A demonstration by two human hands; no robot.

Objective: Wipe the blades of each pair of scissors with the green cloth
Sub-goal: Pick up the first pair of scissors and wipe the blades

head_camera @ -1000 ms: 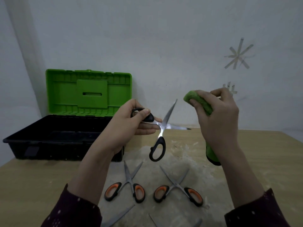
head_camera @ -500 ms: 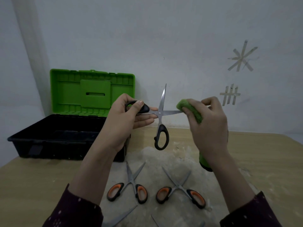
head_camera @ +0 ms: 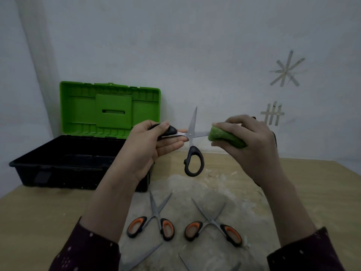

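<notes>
My left hand grips one black handle of the black-handled scissors, held up in the air and spread wide. One blade points up, the other points right. The second handle loop hangs down. My right hand holds the folded green cloth wrapped around the tip half of the right-pointing blade. Two orange-handled scissors lie spread on the table below, the left pair and the right pair. More blade tips show at the bottom edge.
A tool box with a black tray and a raised green lid stands at the back left against the wall. A pale dusty patch covers the wooden table under the scissors.
The cloth has gone from apart from the scissors onto the right-pointing blade and slid along it. The scissors were turned, so one blade stands upright.
</notes>
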